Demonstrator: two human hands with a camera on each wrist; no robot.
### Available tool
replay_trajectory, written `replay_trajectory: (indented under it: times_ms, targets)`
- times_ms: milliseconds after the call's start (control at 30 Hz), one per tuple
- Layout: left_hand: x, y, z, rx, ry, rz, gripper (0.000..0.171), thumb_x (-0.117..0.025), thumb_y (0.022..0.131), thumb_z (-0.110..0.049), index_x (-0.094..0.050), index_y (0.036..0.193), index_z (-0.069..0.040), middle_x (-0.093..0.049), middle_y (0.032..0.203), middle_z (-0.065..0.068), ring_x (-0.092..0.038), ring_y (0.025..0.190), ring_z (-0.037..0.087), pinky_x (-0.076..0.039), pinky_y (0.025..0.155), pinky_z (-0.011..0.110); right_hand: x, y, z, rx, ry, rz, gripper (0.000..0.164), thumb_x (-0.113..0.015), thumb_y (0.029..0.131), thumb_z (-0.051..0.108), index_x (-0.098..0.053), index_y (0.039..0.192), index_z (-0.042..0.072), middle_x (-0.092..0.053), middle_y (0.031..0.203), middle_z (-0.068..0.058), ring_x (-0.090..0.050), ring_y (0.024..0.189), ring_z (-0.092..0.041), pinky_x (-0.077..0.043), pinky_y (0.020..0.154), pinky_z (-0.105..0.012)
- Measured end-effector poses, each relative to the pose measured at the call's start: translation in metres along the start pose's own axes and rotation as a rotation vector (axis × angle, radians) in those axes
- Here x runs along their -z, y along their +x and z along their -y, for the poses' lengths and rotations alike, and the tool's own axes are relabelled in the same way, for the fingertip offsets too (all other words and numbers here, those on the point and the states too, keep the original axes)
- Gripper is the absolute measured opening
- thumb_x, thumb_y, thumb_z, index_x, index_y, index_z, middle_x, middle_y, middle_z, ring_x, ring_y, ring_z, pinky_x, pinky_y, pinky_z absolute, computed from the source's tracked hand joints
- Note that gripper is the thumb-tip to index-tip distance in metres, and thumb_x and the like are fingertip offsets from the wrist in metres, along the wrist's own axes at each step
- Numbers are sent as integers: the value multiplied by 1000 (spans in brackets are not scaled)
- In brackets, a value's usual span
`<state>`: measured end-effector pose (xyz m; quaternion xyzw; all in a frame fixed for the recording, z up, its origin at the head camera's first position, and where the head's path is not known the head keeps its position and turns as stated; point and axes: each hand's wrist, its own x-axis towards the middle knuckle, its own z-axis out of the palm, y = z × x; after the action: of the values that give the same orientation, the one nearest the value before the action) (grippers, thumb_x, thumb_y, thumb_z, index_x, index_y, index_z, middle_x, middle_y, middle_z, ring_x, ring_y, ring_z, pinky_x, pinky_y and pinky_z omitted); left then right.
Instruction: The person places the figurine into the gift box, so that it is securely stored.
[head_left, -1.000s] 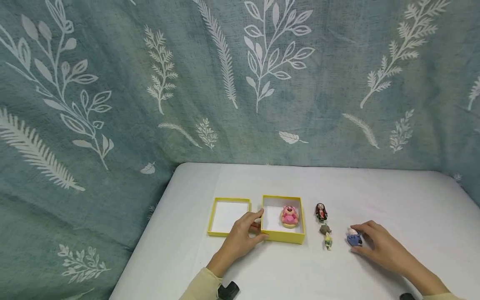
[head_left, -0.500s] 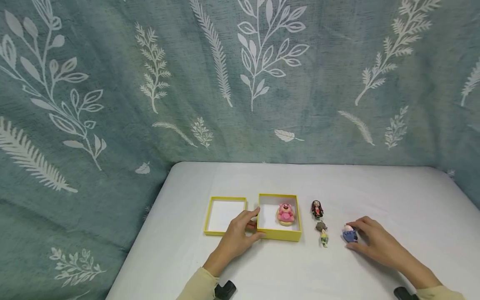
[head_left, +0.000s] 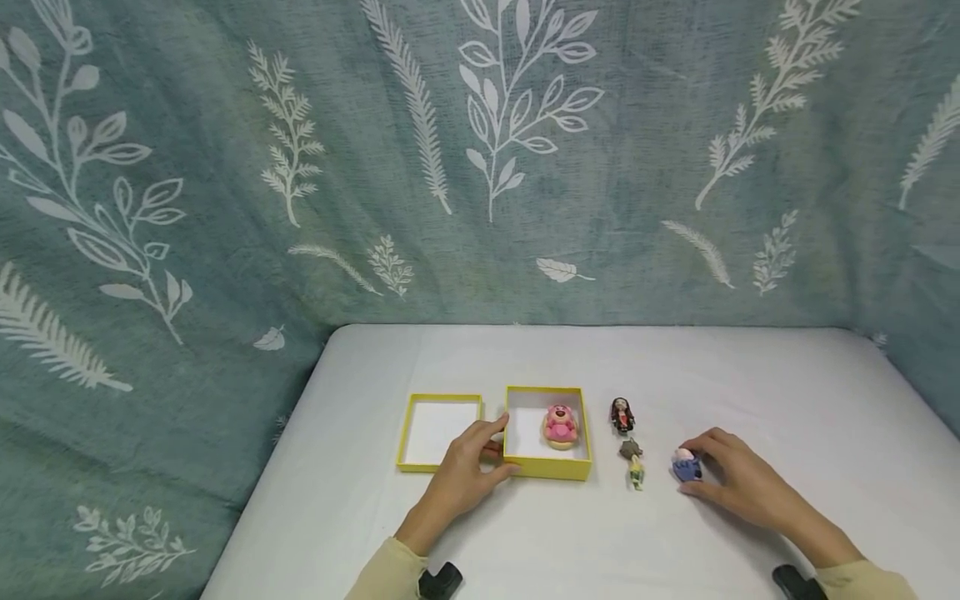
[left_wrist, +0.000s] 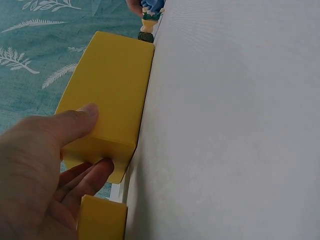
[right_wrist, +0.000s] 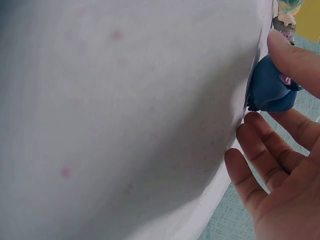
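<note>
My left hand (head_left: pixel 467 468) grips the left front corner of an open yellow box (head_left: pixel 551 468). In the left wrist view, its thumb presses the box's front wall while the fingers curl at the side. Inside the white-lined box sits a pink bear figurine (head_left: pixel 560 427). To the right, my right hand (head_left: pixel 733 482) holds a small blue-clothed figurine (head_left: pixel 687 465) on the table between thumb and index finger. The right wrist view shows the blue figurine's body (right_wrist: pixel 270 85) under the thumb, the other fingers spread apart below it.
A shallow yellow-rimmed lid (head_left: pixel 438 466) lies left of the box. Between box and right hand lie a dark-haired figurine (head_left: pixel 622 416) and a green-and-yellow figurine (head_left: pixel 634 468). Patterned green fabric (head_left: pixel 420 167) hangs behind the white table (head_left: pixel 555 550).
The head view has shifted slightly, so everything on the table appears a little further left. Both hands keep the same hold on the box and the blue-clothed figurine.
</note>
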<state>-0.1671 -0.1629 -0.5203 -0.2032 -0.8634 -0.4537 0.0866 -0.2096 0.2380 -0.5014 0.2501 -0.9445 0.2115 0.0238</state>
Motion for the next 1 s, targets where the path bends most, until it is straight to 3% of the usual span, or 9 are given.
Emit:
replay_trajectory:
  times_ms: [300, 500, 1000]
  targets:
    - [1, -2, 2, 12, 10, -1, 75, -79, 82, -16, -43, 146, -2, -58, 123, 15, -69, 97, 20, -59, 85, 19, -1, 1, 0, 55, -13, -30, 46, -85, 74, 35, -68, 110, 11, -61, 103, 2, -60, 98, -22, -54, 85, -48]
    - [-1, -1, 0, 16, 6, 10, 75, -78, 82, -16, -42, 147, -2, -58, 124, 16, -68, 99, 20, -58, 86, 20, 1, -1, 0, 47, 12, -6, 47, -84, 75, 34, -67, 112, 10, -62, 106, 0, -61, 100, -26, -54, 85, -51]
    - [-5, -2, 1, -9, -18, -8, 74, -79, 81, -10, -43, 145, 0, -59, 122, 18, -69, 96, 24, -60, 83, 23, -1, 1, 6, 98, 25, -34, 47, -85, 75, 27, -66, 116, 11, -63, 106, 4, -62, 102, -22, -56, 88, -46]
